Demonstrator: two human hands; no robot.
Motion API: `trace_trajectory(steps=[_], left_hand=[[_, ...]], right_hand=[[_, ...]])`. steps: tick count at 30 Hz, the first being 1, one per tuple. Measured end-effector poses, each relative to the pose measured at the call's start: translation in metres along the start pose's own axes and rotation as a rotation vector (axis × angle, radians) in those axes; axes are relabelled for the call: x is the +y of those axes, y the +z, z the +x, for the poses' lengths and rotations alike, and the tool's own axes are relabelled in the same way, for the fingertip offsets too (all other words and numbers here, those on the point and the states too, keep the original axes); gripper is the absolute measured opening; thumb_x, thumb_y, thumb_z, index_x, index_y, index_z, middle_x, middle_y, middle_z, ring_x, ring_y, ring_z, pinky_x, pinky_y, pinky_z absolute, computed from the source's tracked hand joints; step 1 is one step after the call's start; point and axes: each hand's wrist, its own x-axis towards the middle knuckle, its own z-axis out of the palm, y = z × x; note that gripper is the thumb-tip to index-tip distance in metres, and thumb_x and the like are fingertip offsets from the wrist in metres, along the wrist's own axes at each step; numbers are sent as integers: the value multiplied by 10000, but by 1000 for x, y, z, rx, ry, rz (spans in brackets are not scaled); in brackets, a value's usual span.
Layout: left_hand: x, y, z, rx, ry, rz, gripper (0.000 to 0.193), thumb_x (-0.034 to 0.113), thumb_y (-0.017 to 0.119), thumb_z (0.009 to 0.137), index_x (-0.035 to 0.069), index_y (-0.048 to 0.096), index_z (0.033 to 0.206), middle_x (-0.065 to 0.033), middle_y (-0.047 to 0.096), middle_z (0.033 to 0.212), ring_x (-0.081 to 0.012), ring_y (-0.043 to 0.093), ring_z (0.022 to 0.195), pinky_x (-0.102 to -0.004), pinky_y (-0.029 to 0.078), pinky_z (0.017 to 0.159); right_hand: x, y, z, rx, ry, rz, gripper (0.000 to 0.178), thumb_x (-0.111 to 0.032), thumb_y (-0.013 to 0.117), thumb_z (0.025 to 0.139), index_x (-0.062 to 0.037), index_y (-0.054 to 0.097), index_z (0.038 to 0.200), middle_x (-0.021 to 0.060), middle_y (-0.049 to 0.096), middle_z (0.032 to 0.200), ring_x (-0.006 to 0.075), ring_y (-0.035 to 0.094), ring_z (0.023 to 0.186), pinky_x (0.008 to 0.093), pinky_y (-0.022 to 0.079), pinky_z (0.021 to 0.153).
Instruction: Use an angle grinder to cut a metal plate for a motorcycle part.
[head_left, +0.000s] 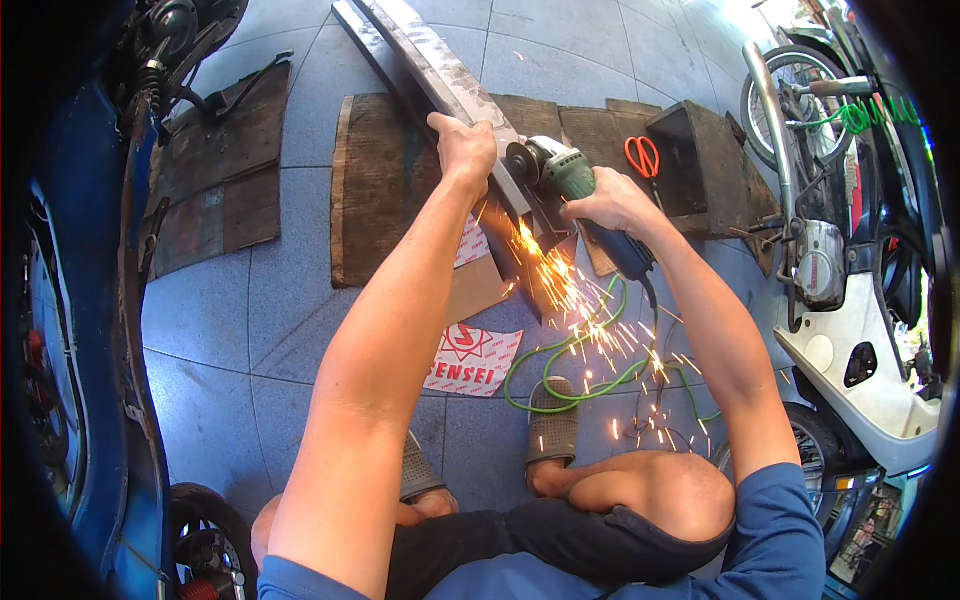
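My right hand (pixel 612 203) is wrapped round a green angle grinder (pixel 570 172) with a dark blue body. Its disc (pixel 521 163) meets the side of a long grey metal bar (pixel 440 75), close to the bar's near end. A stream of orange sparks (pixel 560 275) sprays from there down toward my feet. My left hand (pixel 464 152) grips the bar a little to the left of the disc, fingers closed over its edge. The bar slants from the top of the view toward me, above wooden boards (pixel 375 190). What lies beneath its near end is partly hidden.
Orange-handled scissors (pixel 643 158) lie beside an open wooden box (pixel 690 170). A green cord (pixel 545 408) loops near my sandal (pixel 553 420). A red-and-white printed sheet (pixel 476 360) lies on the blue tiles. Motorcycles stand on both sides, one with an exhaust pipe (pixel 775 120) at right.
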Motion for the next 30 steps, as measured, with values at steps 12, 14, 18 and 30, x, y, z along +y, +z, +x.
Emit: trace_trajectory(steps=[12,14,18,30], left_hand=[[40,-24,81,-155,-306,-304,824,221,833,838,-58,347,1442,-272,578,1333,-354,642,1165,-578,549,974],[41,-22,110,-245,-311,-351,575,169,805,839,-68,539,1290,-218,691,1129,-361,710,992,-570,576,927],[28,-27,164,-45,-288,-301,398,9,684,784,-91,610,1162,-188,682,1036,-322,709,868,-504,592,771],[37,22,-3,295,-156,-719,339,-58,561,656,-153,562,981,-218,609,1067,-366,673,907,-571,587,840]], right_hand=[[57,-41,-71,152,-42,668,407,-217,812,787,-19,701,1124,78,710,1021,157,647,911,335,514,861],[79,-40,-89,193,-23,732,416,-214,815,792,-15,694,1136,75,707,1032,155,643,930,333,511,873],[107,-33,-112,227,6,861,465,-227,817,806,4,659,1178,64,689,1055,160,628,978,331,493,908],[178,-46,-174,410,79,952,520,-343,830,794,-4,607,1119,62,620,881,159,642,729,325,562,661]])
